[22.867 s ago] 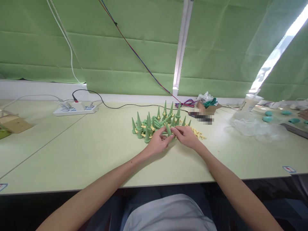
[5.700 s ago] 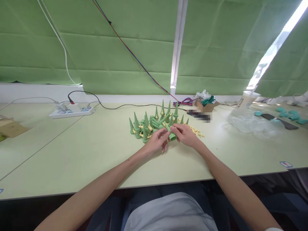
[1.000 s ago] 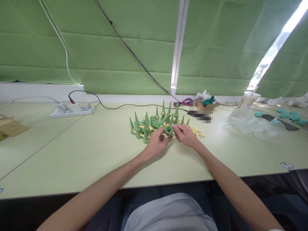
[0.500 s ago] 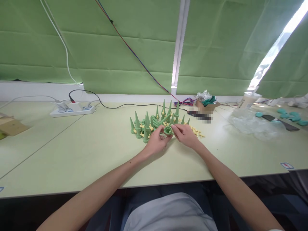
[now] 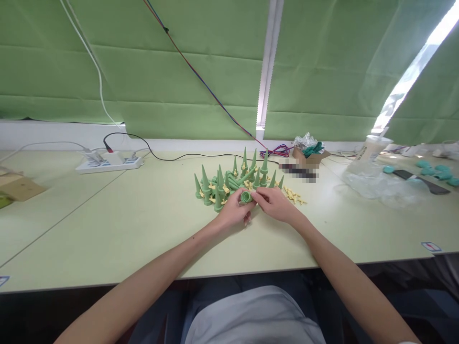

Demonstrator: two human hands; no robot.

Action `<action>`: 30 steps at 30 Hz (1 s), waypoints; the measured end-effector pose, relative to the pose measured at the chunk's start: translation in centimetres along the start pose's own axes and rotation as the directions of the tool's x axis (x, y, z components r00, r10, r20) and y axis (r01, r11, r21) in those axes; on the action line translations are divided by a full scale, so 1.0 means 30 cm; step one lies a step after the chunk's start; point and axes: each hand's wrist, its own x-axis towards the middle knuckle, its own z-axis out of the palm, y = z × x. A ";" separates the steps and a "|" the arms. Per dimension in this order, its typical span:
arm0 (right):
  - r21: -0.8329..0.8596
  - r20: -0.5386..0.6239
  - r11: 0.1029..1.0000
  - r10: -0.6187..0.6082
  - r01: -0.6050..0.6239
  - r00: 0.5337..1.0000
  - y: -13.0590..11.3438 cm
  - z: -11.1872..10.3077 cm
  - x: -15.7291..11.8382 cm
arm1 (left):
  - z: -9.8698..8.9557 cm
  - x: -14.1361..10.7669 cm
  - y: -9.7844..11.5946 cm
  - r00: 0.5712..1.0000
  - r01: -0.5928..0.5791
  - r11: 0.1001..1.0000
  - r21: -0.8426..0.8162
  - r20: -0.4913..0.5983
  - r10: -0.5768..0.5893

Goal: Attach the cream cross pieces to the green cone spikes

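Between my hands, just above the table, is a round green plastic part (image 5: 245, 197) with its hollow end facing me. My left hand (image 5: 234, 209) is closed around it. My right hand (image 5: 274, 202) is pinched at the part's right side; whatever its fingertips hold is too small to make out. Behind my hands stand several green cones (image 5: 217, 199), some with small yellow pieces attached. More green parts lie among them. Loose yellow pieces (image 5: 294, 196) are scattered to the right of the cones.
A power strip (image 5: 109, 165) lies at the back left, near a cardboard box (image 5: 25, 187). Back right are a small box (image 5: 311, 157), a cup (image 5: 373, 149) in a clear plastic bag (image 5: 376, 184), a dark flat object (image 5: 421, 181) and teal pieces (image 5: 443, 175).
The green part has shifted slightly left and its open end has turned. My right fingers have moved a little left and down beside it, and my left fingers have changed their hold.
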 end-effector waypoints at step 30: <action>0.103 -0.167 0.995 0.037 -0.020 0.985 0.040 0.011 0.003 | -0.017 -0.018 -0.005 0.958 -0.283 0.949 0.141 0.085 0.274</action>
